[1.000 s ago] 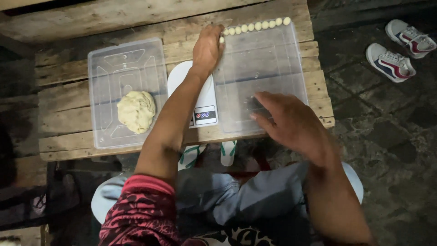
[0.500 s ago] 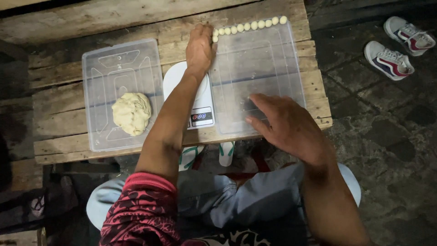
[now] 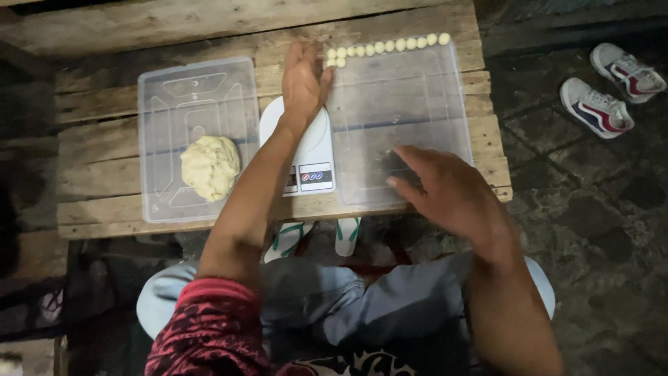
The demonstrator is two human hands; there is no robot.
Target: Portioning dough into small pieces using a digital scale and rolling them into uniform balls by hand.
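My left hand (image 3: 303, 78) reaches over a white kitchen scale (image 3: 306, 161) to the far left corner of a clear plastic lid (image 3: 410, 104), fingers together beside the end of a row of small dough balls (image 3: 387, 47). Whether it pinches a ball is hidden. My right hand (image 3: 452, 191) hovers flat, fingers apart, over the lid's near right part and holds nothing. A lump of pale dough (image 3: 210, 166) lies on a second clear lid (image 3: 198, 104) at the left.
Both lids and the scale rest on a rough wooden plank table (image 3: 104, 202). A pair of white sneakers (image 3: 616, 90) lies on the stone floor to the right. Green-strapped sandals (image 3: 316, 235) show under the table edge.
My left hand has shifted slightly left and farther along the lid's top corner, by the dough balls. My right hand has barely moved.
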